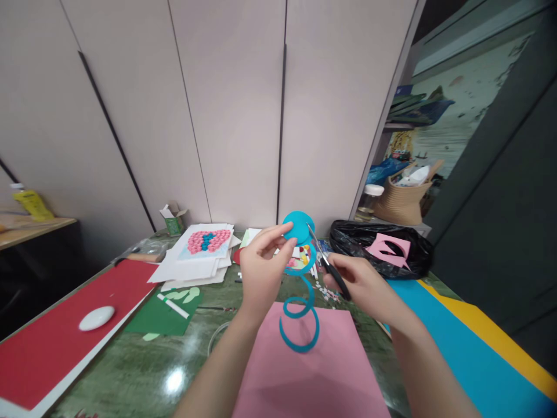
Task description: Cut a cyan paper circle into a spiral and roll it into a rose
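Note:
My left hand (263, 264) pinches a teal paper disc (296, 227) between thumb and fingers, held up over the table. From the disc a cut teal spiral strip (299, 316) dangles down in front of a pink sheet (304, 366). My right hand (363, 284) grips black-handled scissors (324, 258), whose blades point up into the disc's right edge.
On the green table lie a red sheet (47, 342) with a white oval object (96, 317), a green sheet (163, 313), a white paper stack (195, 261) with a pink-and-blue heart, and blue (452, 354) and yellow sheets. A black bag (378, 244) holds pink scrap.

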A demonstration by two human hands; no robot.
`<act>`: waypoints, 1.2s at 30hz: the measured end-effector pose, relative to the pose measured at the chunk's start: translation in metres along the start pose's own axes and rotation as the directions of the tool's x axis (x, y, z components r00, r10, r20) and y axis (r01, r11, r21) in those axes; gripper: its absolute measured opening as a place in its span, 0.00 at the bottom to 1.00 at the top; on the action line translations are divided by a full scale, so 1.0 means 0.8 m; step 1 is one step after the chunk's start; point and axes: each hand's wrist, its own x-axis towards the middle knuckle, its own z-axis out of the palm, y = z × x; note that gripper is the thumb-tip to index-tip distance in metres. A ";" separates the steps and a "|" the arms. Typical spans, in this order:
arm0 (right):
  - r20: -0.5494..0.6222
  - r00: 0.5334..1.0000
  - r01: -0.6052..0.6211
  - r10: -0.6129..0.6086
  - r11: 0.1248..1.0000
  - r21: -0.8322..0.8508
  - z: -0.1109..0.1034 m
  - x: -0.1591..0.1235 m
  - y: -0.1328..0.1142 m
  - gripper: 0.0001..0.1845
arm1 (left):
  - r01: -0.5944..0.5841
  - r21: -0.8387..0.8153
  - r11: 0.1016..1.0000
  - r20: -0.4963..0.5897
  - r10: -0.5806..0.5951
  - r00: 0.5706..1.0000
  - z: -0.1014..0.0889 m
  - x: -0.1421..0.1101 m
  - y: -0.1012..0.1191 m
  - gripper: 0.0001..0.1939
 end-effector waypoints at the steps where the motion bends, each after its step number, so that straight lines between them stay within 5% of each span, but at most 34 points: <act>1: -0.002 1.000 0.005 -0.005 1.000 0.004 0.001 0.000 -0.001 0.17 | -0.002 -0.004 1.000 0.004 0.002 1.000 0.000 0.000 0.000 0.11; 13: -0.073 0.997 0.011 -0.013 1.000 -0.022 0.006 0.002 -0.007 0.15 | 0.024 0.043 0.999 0.105 -0.028 0.994 -0.002 -0.001 -0.001 0.12; 36: -0.081 0.996 0.021 -0.023 0.999 -0.031 0.006 0.003 -0.006 0.16 | 0.015 0.016 1.000 0.056 -0.016 0.998 -0.001 -0.002 0.002 0.14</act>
